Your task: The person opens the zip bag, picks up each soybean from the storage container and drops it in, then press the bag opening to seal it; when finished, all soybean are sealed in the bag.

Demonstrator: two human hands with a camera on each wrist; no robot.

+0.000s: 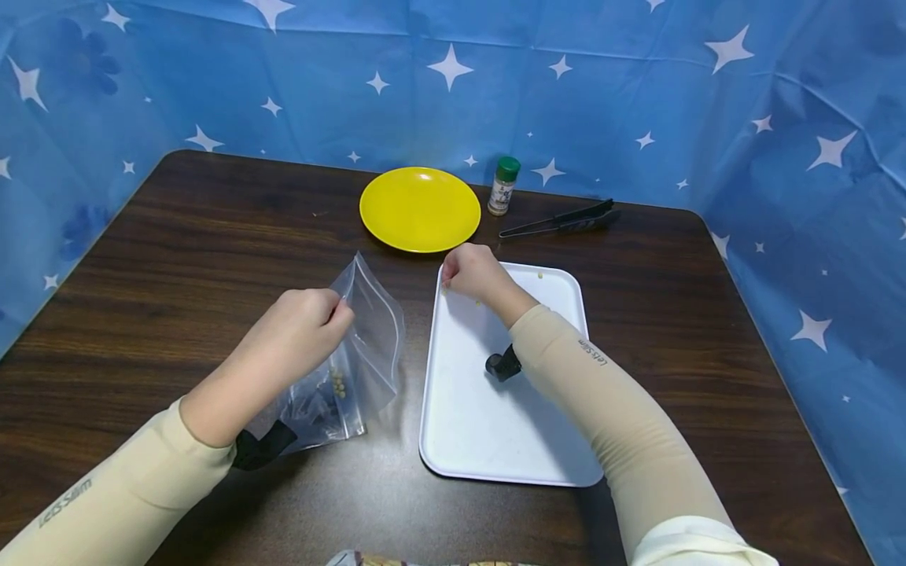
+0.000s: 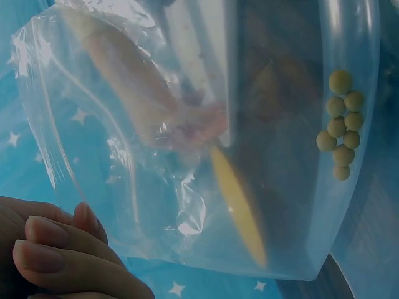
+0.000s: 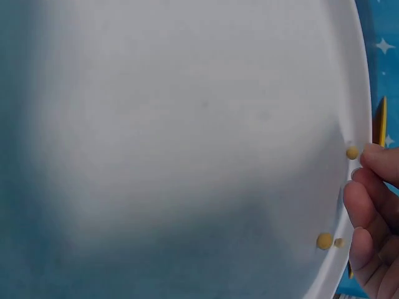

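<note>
My left hand (image 1: pixel 300 324) pinches the upper edge of a clear zip bag (image 1: pixel 375 334) and holds it upright on the table. Several round yellow soybeans (image 2: pixel 336 126) lie in the bag's bottom fold. At the far left corner of a white tray (image 1: pixel 470 424), my right hand (image 1: pixel 476 273) reaches down with bent fingers. In the right wrist view, a soybean (image 3: pixel 352 152) sits against the tray's rim, right beside the thumb tip, and does not look gripped. Two more soybeans (image 3: pixel 324 241) lie near the other fingers.
Beyond the tray stand a yellow plate (image 1: pixel 421 210) and a green-capped seasoning bottle (image 1: pixel 503 186). Black tongs (image 1: pixel 559 222) lie to their right. A blue star-patterned curtain (image 1: pixel 488 86) hangs behind the dark wooden table (image 1: pixel 177 299).
</note>
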